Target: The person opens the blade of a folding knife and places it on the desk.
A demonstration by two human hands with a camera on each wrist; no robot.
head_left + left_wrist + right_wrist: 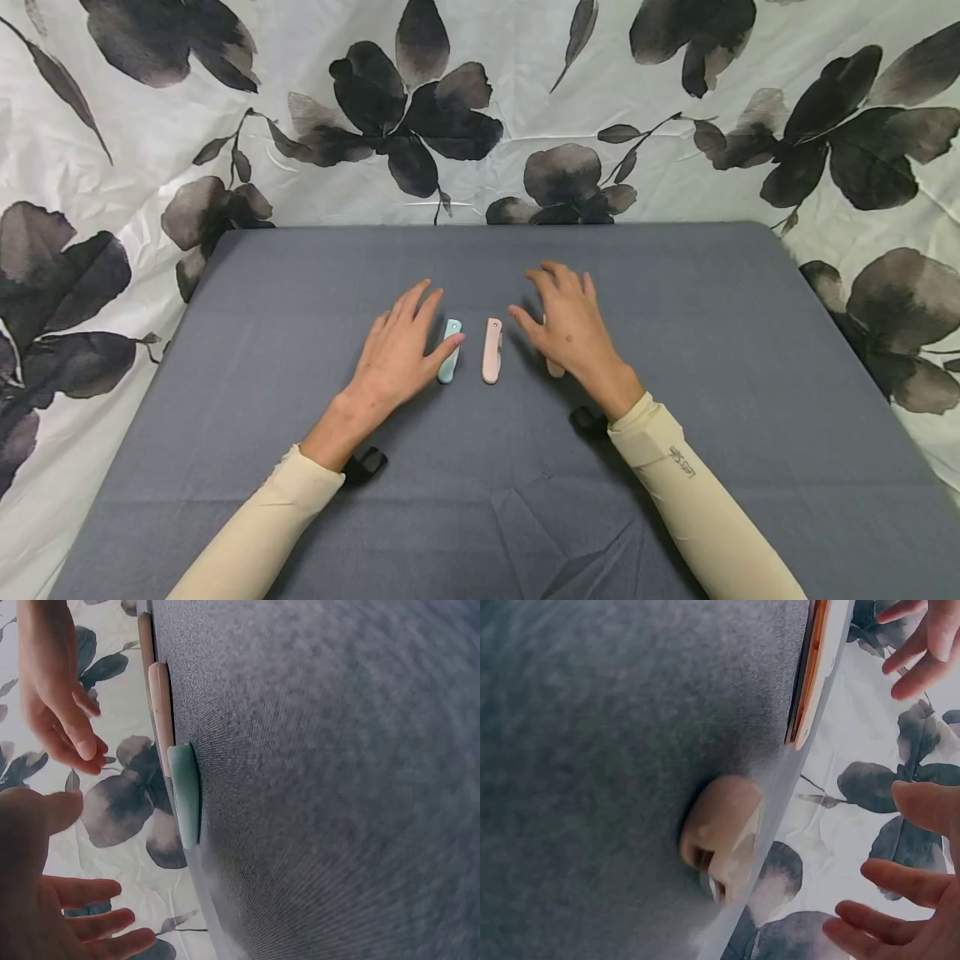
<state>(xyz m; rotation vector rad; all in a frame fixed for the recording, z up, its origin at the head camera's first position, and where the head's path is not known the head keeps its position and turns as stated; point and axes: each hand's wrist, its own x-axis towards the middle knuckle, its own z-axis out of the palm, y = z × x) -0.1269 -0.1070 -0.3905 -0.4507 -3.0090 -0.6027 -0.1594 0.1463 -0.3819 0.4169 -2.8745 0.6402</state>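
Three slim, rounded pieces that look like folded pocket knives lie side by side on the grey table. The mint one [450, 354] is on the left, partly under my left thumb in the head view. A pink one [491, 352] with a small hole at its far end sits in the middle. The beige one [724, 829], mostly hidden by my right hand in the head view, shows a slot and a shiny bit. My left hand [397, 346] hovers beside the mint piece, fingers spread. Above the beige piece hovers my right hand [570, 329], fingers loosely bent, holding nothing.
Grey cloth covers the table [300, 275], with creases near its front edge. Behind it hangs a white curtain [525, 108] with dark flowers. Black wrist cameras [365, 465] sit under both forearms, close to the tabletop.
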